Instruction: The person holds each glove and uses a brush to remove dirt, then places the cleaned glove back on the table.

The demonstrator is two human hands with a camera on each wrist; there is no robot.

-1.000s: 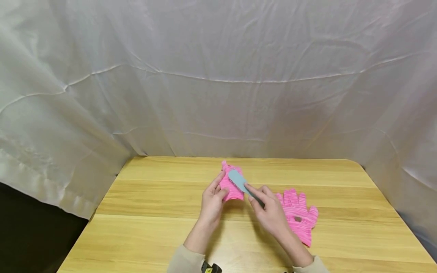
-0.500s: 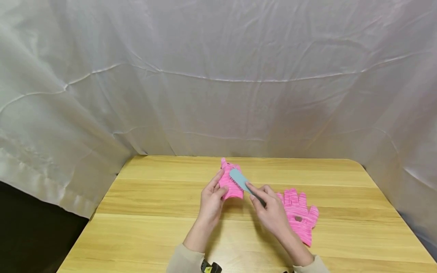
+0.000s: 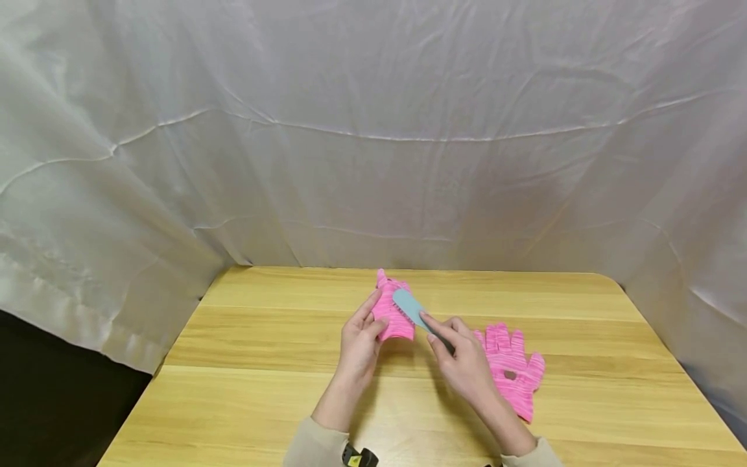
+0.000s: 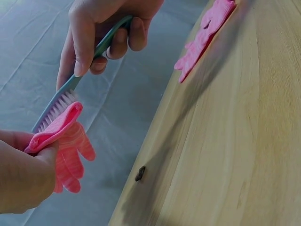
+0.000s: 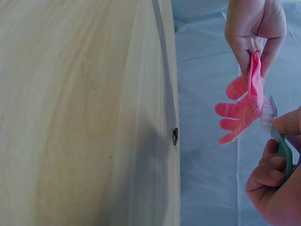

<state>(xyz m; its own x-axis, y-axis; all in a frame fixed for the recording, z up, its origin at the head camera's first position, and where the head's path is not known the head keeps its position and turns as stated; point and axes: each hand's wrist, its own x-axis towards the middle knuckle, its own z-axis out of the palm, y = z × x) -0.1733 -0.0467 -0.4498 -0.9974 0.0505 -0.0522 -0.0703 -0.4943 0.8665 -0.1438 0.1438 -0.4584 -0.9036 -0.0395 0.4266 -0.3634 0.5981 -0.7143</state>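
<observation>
My left hand [image 3: 358, 347] pinches a pink knitted glove [image 3: 399, 329] by its cuff and holds it above the table. In the left wrist view, the glove's fingers [image 4: 70, 165] hang loose below that cuff. A light blue brush [image 3: 408, 305] with pale bristles is gripped by its handle in my right hand [image 3: 465, 364]. My index finger lies along the brush's back. The bristles [image 5: 267, 113] touch the glove's outer face near the cuff in the right wrist view. Beside my right forearm, a second pink glove [image 3: 516, 397] lies flat, bearing a dark spot.
The wooden table [image 3: 251, 395] runs back to a grey curtain [image 3: 373, 181] that hangs along the far side and both flanks. A small dark thing [image 4: 140, 173] lies close to the table's edge in both wrist views.
Over the last second the held glove and my left hand have shifted slightly up and left. The brush has slid a little along the glove. The lying glove has stayed put.
</observation>
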